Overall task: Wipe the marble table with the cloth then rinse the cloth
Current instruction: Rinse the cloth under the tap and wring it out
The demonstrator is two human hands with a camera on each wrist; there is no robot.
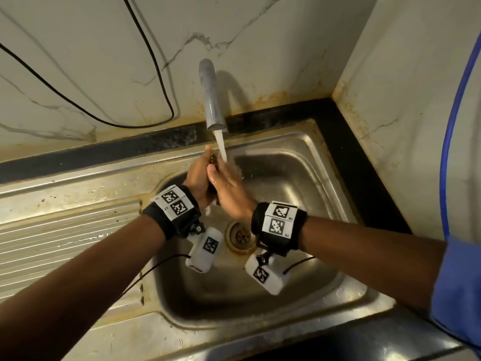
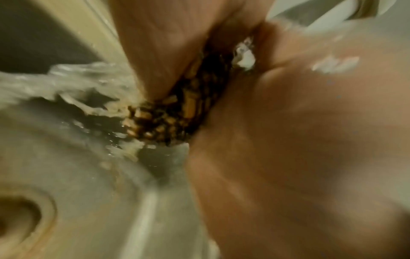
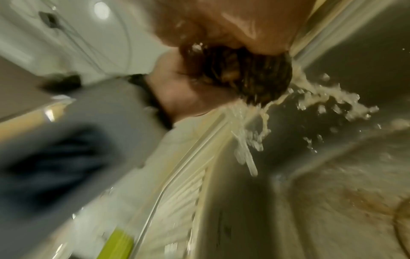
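A dark brown patterned cloth (image 1: 213,160) is squeezed between my two hands under the grey tap (image 1: 212,100), whose stream of water (image 1: 221,144) runs onto them. My left hand (image 1: 199,175) cups the cloth from the left. From the right, my right hand (image 1: 227,185) presses flat against it with straight fingers. Both hands are over the steel sink (image 1: 299,162). In the left wrist view the wet cloth (image 2: 177,108) shows as a wedge between the palms. The right wrist view has the bunched cloth (image 3: 246,78) with water (image 3: 255,126) splashing off it. Most of the cloth is hidden.
The drain (image 1: 240,235) lies below my wrists. A ribbed drainboard (image 1: 65,230) runs to the left, with a yellow-green object (image 3: 119,245) on it. A black cable (image 1: 156,74) hangs on the marble wall and a blue hose (image 1: 447,152) runs down the right.
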